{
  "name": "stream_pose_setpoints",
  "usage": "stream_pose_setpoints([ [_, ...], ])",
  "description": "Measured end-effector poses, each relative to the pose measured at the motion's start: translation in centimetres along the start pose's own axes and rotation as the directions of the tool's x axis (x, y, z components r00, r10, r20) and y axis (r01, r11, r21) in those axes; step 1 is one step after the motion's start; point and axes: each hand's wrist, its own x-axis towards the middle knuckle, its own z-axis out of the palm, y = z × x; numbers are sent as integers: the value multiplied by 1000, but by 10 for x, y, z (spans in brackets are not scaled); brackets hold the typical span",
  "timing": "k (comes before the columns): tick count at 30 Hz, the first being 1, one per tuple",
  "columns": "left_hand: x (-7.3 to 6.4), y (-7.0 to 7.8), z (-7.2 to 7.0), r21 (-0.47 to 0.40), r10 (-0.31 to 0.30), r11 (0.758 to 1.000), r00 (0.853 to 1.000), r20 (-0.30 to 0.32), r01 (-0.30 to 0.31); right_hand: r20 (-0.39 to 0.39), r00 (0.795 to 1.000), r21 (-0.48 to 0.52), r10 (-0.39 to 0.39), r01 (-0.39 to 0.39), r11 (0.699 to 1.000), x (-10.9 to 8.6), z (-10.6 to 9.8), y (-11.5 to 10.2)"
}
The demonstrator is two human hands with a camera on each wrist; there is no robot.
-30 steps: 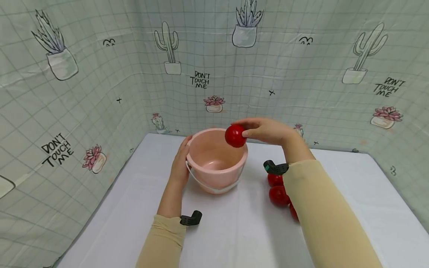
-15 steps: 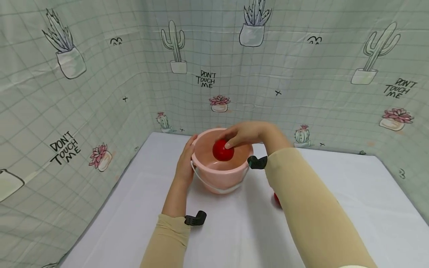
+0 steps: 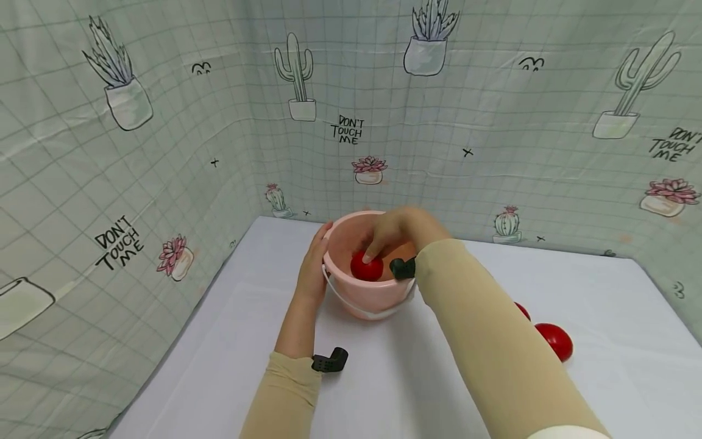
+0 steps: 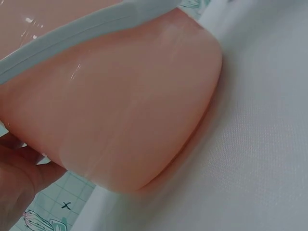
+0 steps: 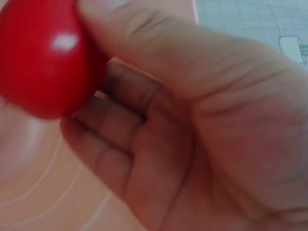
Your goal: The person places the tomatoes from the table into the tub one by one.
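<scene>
A pink bucket [image 3: 368, 292] with a white handle stands on the white table. My left hand [image 3: 312, 274] holds its left side, fingertips up by the rim; in the left wrist view its fingers [image 4: 50, 173] lie against the wall of the bucket. Inside the bucket, my right hand [image 3: 392, 231] holds a glossy red tomato-like round thing [image 3: 366, 268] between thumb and fingers. In the right wrist view the thumb lies on the red thing [image 5: 48, 57], and the other fingers are bent behind and under it. The fingertips behind it are hidden.
Another red round thing [image 3: 555, 341] lies on the table to the right, with part of one more [image 3: 522, 310] showing past the right sleeve [image 3: 493, 335]. A patterned curtain [image 3: 439, 122] hangs behind the white table [image 3: 603, 292].
My right hand has moved left and down, carrying the red tomato-like thing from above the rim to inside the bucket. My left hand has stayed on the bucket. The whole view has shifted slightly.
</scene>
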Motion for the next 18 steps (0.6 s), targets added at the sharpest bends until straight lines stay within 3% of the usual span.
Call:
stream_pose_setpoints([
  [7,3,0,1,13,11,1000,1000,5,-11,88,994,35,71,-74,997,4,-3,2],
  [12,3,-1,0,5,25,1000,1000,8,-25,74,993,-87,97,-90,992,2,-3,4],
  [18,2,-3,0,33,19,999,1000,-1,-19,101,987,-127,126,-112,985,1,-1,4],
])
